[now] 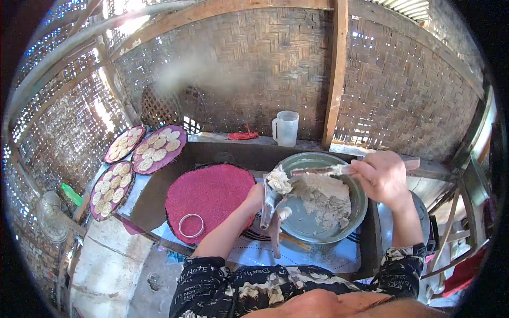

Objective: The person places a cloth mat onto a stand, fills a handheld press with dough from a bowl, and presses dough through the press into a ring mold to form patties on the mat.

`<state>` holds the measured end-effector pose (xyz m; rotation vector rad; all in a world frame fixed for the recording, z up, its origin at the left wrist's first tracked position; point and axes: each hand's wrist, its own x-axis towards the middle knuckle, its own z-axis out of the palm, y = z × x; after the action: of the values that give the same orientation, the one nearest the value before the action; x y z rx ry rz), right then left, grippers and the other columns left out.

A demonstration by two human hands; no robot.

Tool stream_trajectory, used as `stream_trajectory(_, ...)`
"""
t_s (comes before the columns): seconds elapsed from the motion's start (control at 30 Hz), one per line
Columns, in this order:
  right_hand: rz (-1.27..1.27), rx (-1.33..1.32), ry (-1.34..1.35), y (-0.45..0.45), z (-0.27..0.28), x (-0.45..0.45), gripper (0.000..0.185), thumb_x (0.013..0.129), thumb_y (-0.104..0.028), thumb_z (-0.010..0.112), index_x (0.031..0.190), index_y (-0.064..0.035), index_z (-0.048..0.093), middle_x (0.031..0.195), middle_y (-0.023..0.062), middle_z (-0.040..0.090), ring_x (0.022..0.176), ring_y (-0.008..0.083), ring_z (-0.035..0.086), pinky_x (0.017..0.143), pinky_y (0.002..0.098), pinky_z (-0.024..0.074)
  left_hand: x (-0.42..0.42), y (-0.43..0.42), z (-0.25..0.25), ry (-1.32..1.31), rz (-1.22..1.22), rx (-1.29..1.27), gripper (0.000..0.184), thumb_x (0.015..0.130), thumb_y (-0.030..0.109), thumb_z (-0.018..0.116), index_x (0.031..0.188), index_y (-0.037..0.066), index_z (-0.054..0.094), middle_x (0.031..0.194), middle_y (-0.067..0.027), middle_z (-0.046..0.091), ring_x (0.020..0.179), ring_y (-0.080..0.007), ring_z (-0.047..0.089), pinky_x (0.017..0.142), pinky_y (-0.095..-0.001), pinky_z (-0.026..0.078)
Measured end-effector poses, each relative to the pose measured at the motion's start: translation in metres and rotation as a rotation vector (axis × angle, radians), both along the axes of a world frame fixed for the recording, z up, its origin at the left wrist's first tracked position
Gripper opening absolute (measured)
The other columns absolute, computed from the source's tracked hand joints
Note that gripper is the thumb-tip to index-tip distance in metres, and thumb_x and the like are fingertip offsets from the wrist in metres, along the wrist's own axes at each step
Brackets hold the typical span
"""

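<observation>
My left hand (256,198) is closed around a dough-smeared tool (269,208) with a grey body and wooden arms, perhaps a hand press. A lump of pale dough (279,180) sits on its top end. Over the right side of a wide grey-green basin (361,209), my right hand (383,177) grips a flat wooden stick (318,170) with dough stuck along it. The stick's tip points left, close to the lump. Inside the basin lies a large mass of pale, crumbly dough (323,196). My fingers on the left are partly hidden.
A round pink cloth-covered tray (212,191) carries a white ring (191,226). Trays of round flat pieces (112,191) stand at the left. Behind are a plastic jug (287,129) and a red bag (243,134). A woven wall (228,69) closes the back.
</observation>
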<state>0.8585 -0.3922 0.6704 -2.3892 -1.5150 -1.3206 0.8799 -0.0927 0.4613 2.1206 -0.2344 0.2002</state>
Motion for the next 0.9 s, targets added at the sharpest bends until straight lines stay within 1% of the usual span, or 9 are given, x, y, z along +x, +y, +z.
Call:
stream_trajectory(0.03,-0.004,0.069,-0.019,-0.001,0.001,0.001,0.012,0.065,-0.019,0.063,0.074,-0.0127,0.058,0.056,0.0015,0.043,0.053,0.0207,0.052,0.05,0.0348,0.0423,-0.007,-0.002,0.014,0.006,0.017,0.034,0.047,0.072,0.037,0.064,0.107,0.005,0.059,0.102,-0.0187,0.062,0.096,-0.0332,0.059,0.081,-0.0377,0.046)
stream_trajectory(0.27,0.102,-0.192,0.101,0.017,-0.027,0.014,0.013,0.064,-0.017,0.062,0.077,-0.0159,0.059,0.063,-0.001,0.049,0.06,0.0176,0.055,0.053,0.0326,0.0422,-0.012,-0.028,0.037,-0.011,0.071,0.315,0.037,0.074,0.031,0.058,0.099,0.003,0.06,0.093,-0.0246,0.061,0.089,-0.0404,0.058,0.078,-0.0444,0.046)
stream_trajectory(0.3,0.097,-0.239,0.136,0.025,-0.035,0.014,0.011,0.066,-0.018,0.06,0.077,-0.0152,0.058,0.065,0.0,0.05,0.064,0.0182,0.056,0.056,0.0333,0.0427,-0.012,-0.032,0.034,-0.016,0.096,0.208,0.035,0.074,0.03,0.058,0.096,0.002,0.061,0.09,-0.0248,0.061,0.087,-0.0413,0.058,0.077,-0.0464,0.045)
stream_trajectory(0.43,0.079,-0.363,0.214,0.038,-0.049,0.019,0.007,0.072,-0.019,0.055,0.078,-0.0139,0.053,0.07,0.0022,0.053,0.073,0.0193,0.058,0.063,0.035,0.0442,-0.005,-0.035,0.026,0.03,0.073,0.263,0.034,0.072,0.028,0.06,0.091,-0.001,0.062,0.087,-0.0251,0.062,0.085,-0.0414,0.059,0.075,-0.0463,0.046)
stream_trajectory(0.5,0.02,-0.36,0.279,0.032,-0.042,0.028,0.009,0.072,-0.019,0.056,0.08,-0.015,0.055,0.072,0.0029,0.054,0.073,0.0206,0.058,0.062,0.0364,0.0454,0.04,-0.002,-0.051,0.033,0.078,0.214,0.034,0.072,0.028,0.06,0.09,-0.001,0.062,0.087,-0.0252,0.062,0.085,-0.0412,0.059,0.075,-0.0452,0.047)
stream_trajectory(0.63,0.013,-0.066,0.243,-0.004,-0.007,0.024,0.013,0.067,-0.023,0.065,0.076,-0.0155,0.06,0.063,0.0026,0.051,0.064,0.023,0.057,0.057,0.0376,0.0453,0.067,0.028,-0.075,0.199,0.013,-0.497,0.036,0.073,0.031,0.06,0.092,0.0,0.063,0.09,-0.0244,0.062,0.089,-0.039,0.06,0.074,-0.0418,0.047)
stream_trajectory(0.7,0.072,-0.002,0.271,-0.006,-0.006,0.017,0.012,0.066,-0.023,0.065,0.074,-0.0149,0.06,0.061,0.0024,0.051,0.062,0.0232,0.056,0.057,0.0376,0.0448,0.069,0.027,-0.08,0.176,0.037,-0.415,0.038,0.074,0.033,0.06,0.093,0.0,0.063,0.091,-0.0242,0.062,0.09,-0.039,0.059,0.075,-0.0417,0.047)
stream_trajectory(0.87,0.026,-0.075,0.214,-0.001,-0.015,0.032,0.014,0.065,-0.022,0.066,0.072,-0.0134,0.059,0.062,0.0024,0.051,0.062,0.0231,0.056,0.055,0.0377,0.0438,-0.004,-0.029,0.038,0.011,0.195,0.238,0.039,0.074,0.035,0.06,0.094,0.002,0.063,0.093,-0.0249,0.061,0.09,-0.0397,0.059,0.077,-0.0434,0.047)
stream_trajectory(0.9,0.04,-0.09,0.201,0.003,-0.018,0.033,0.014,0.063,-0.021,0.067,0.071,-0.0128,0.059,0.061,0.0024,0.05,0.06,0.0229,0.055,0.055,0.0374,0.0431,-0.003,-0.033,0.04,0.073,0.188,0.299,0.037,0.074,0.034,0.06,0.093,0.002,0.062,0.094,-0.025,0.061,0.089,-0.0402,0.058,0.078,-0.0451,0.047)
